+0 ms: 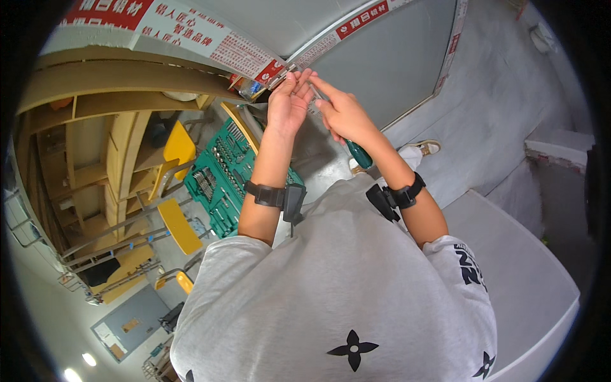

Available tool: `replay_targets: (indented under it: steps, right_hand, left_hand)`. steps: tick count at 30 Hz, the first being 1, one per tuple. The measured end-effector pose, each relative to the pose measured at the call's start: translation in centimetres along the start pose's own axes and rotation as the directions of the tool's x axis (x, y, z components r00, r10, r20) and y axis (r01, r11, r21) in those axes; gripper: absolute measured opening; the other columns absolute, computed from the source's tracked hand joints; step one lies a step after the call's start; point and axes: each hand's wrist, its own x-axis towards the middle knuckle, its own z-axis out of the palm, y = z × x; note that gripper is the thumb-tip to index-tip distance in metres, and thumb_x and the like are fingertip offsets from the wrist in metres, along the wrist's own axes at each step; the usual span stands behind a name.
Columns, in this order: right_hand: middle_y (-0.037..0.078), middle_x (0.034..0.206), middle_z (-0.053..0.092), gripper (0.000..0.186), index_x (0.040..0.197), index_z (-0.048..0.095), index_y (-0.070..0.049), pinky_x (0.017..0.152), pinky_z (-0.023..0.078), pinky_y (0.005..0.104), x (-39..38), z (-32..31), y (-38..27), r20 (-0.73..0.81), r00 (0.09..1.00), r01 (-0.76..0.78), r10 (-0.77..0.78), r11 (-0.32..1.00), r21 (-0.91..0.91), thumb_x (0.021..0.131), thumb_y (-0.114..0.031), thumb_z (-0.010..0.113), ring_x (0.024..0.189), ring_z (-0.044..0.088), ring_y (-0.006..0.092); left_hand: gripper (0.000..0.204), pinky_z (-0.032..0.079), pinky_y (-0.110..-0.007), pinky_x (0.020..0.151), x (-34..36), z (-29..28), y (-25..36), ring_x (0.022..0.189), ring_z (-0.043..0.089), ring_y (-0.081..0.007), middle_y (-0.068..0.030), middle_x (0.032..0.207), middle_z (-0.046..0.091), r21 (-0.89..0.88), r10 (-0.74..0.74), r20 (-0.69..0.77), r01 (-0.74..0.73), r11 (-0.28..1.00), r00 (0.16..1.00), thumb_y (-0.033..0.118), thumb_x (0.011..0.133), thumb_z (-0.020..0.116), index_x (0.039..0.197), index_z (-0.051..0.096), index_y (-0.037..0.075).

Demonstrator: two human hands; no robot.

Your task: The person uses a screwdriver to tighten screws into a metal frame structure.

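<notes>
Up at the corner of the taped, framed grey panel (385, 67), 2 hands meet! Left hand (291, 105), palm turned up, fingers loosely bent, right by the frame's edge; whether they pinch anything small, I can't tell. Right hand (347, 116), index finger stretched toward the left fingertips, the others curled around a green-handled tool (359, 155), its handle jutting out below the palm. Off to the left, a green tool case (219, 224) lies open beside yellow chairs (180, 143).
</notes>
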Motion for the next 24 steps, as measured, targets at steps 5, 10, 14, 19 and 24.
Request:
replay_targets:
  steps: [5,10,14,19,24]
  right_hand:
    - [0.005,0.057,0.053,0.022,0.11,0.053,0.001,0.031,0.035,0.028,0.0,0.8,-1.3,0.082,0.992,-0.105,0.099,0.992,0.069,0.098,-0.016,0.048,0.036,0.048,0.0135]
    - [0.006,0.057,0.053,0.023,0.088,0.055,0.0,0.031,0.035,0.0277,1.6,2.2,-1.8,0.196,0.967,-0.191,0.162,0.972,0.139,0.098,-0.019,0.049,0.037,0.05,0.0145]
    - [0.007,0.056,0.053,0.027,0.086,0.058,0.002,0.031,0.035,0.0274,2.9,3.2,-1.9,0.202,0.962,-0.219,0.183,0.961,0.171,0.098,-0.021,0.049,0.037,0.049,0.0145]
    - [0.007,0.055,0.053,0.028,0.089,0.06,0.003,0.031,0.034,0.0273,4.4,4.5,-1.5,0.221,0.962,-0.204,0.161,0.96,0.189,0.098,-0.022,0.049,0.036,0.048,0.0144]
    - [0.009,0.058,0.055,0.029,0.082,0.059,0.005,0.031,0.036,0.0315,5.1,4.4,-0.8,0.249,0.961,-0.185,0.122,0.952,0.244,0.097,-0.019,0.05,0.038,0.052,0.0195]
  left_hand:
    - [0.017,0.051,-0.04,0.091,-1.4,-0.7,0.3,0.099,0.062,-0.029,-0.0146,0.101,0.063,-0.177,-0.068,0.049,0.075,0.981,0.997,0.011,0.098,0.047,0.104,0.056,-0.003]
    - [0.028,0.048,-0.029,0.064,-1.1,-2.9,0.5,0.067,0.052,-0.0159,-0.0034,0.078,0.055,-0.223,-0.108,0.159,0.142,0.964,0.981,0.018,0.096,0.045,0.109,0.057,-0.003]
    - [0.038,0.046,-0.03,0.05,-2.5,-1.3,1.0,0.053,0.05,-0.017,-0.0034,0.064,0.051,-0.088,-0.125,0.028,0.127,0.988,0.992,0.03,0.094,0.044,0.111,0.058,0.0]
    - [0.034,0.05,-0.038,0.058,-2.2,-4.1,1.4,0.062,0.058,-0.0219,0.0006,0.062,0.044,-0.018,-0.112,0.131,0.116,0.993,0.985,0.027,0.094,0.048,0.107,0.06,-0.003]
    - [0.034,0.045,-0.031,0.055,-2.9,-3.0,1.2,0.055,0.049,-0.0145,0.0033,0.059,0.038,-0.016,-0.079,-0.009,0.079,0.997,0.997,0.027,0.095,0.05,0.104,0.061,-0.004]
